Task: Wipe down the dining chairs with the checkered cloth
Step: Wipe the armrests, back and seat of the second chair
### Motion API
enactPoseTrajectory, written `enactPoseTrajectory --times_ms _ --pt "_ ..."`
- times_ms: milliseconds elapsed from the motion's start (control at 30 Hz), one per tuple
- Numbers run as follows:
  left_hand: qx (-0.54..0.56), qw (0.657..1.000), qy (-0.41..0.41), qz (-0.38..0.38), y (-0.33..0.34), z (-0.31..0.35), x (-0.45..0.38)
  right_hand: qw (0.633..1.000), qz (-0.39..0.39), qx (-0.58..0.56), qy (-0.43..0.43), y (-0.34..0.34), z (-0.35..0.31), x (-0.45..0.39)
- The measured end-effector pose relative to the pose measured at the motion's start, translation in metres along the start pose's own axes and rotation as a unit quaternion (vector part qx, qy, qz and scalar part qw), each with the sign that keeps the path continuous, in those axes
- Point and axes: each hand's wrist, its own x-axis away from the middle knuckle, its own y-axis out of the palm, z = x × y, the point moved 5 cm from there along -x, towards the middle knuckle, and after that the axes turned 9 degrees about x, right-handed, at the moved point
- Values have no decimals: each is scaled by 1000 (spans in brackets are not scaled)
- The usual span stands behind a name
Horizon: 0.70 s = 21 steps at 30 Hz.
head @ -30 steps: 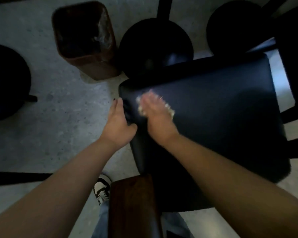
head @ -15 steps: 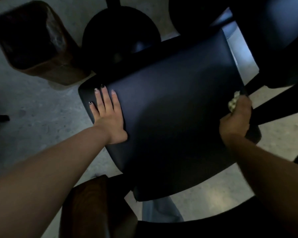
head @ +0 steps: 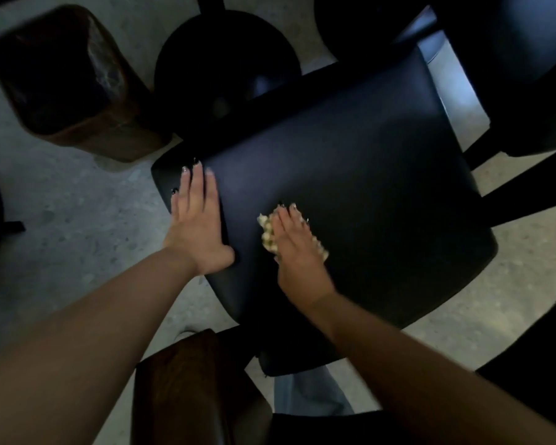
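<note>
Head view, looking straight down on a dark padded chair seat. The right hand lies flat, fingers straight and together, pressing the checkered cloth onto the seat left of its centre; the cloth is bunched under the palm and shows only at the hand's 9 and 3 o'clock edges. The left hand, fingers extended and holding nothing, rests on the seat's 9 o'clock border, apparently steadying the chair. A wooden bin stands on the floor at 10 o'clock and a round black table base at 12 o'clock. For an even wipe, the palm should stay flat with steady downward pressure, strokes overlapping out to the 3 o'clock edge and into the corners. A bunched cloth covers little per pass; spreading it would likely help.
</note>
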Motion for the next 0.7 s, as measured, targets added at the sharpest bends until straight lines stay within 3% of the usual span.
enactPoseTrajectory --times_ms 67,200,300,400,467,600,700 --pt "8 999 -22 42 -6 -10 6 999 29 -22 -17 -39 28 -23" --pt "21 996 -65 53 -5 -23 12 965 191 -20 178 -134 133 -101" --pt "29 996 -70 53 -8 -20 5 951 158 38 263 -155 182 -138" --pt "-12 996 -73 49 -15 -16 -5 935 125 95 318 -130 173 -151" --pt "-32 996 -75 35 -16 -15 -6 942 136 114 285 -113 140 -160" --pt "-29 997 -70 21 -18 -17 -5 980 126 110 106 -75 55 -168" --pt "8 998 -61 11 -20 -22 -2 990 103 91 23 -52 16 -162"
